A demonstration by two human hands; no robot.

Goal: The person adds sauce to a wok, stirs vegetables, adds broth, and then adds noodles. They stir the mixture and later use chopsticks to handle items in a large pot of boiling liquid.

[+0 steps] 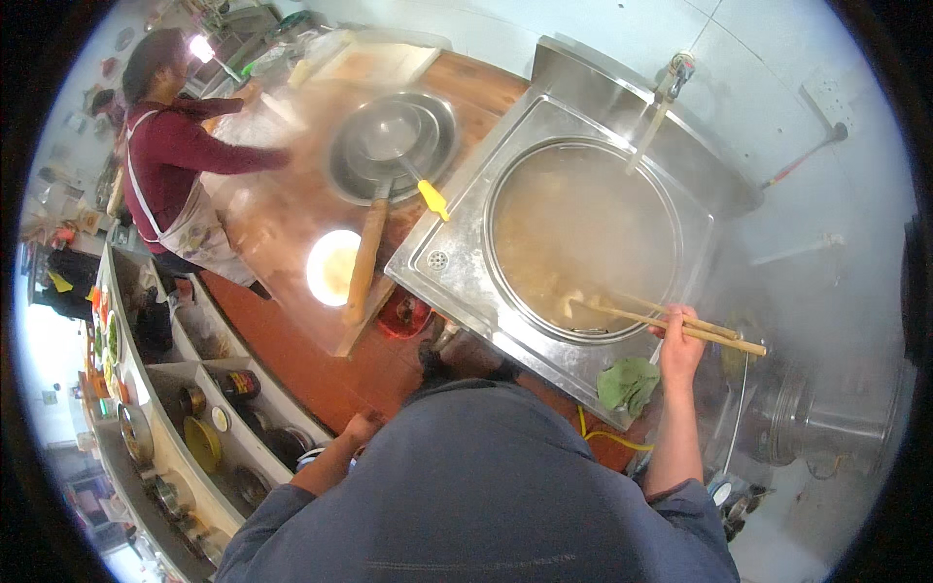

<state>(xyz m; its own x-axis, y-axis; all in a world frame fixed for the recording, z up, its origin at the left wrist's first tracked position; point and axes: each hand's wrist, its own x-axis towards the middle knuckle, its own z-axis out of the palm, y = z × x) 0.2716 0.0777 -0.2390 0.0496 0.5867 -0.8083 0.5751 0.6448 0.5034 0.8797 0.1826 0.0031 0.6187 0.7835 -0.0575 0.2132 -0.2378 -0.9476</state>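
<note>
A pair of long wooden chopsticks [711,333] is held in my right hand [681,337] over the near right rim of a large round pot [490,240] set into a stainless steel stove top. The chopstick tips dip into cloudy, steaming liquid [583,226] beside pale pieces of food [570,302]. A green cloth [628,386] lies on the stove's near corner, just left of my right forearm. Down at my left side hangs my left hand [362,428], partly hidden by my body; its fingers are too unclear to read.
On a wooden table [466,87] rest metal bowls [446,138] and a wooden-handled strainer [368,255]. A person [171,160] in an apron works at its far side. Shelves [240,437] with pans stand at left. A tap [679,73] reaches over the pot.
</note>
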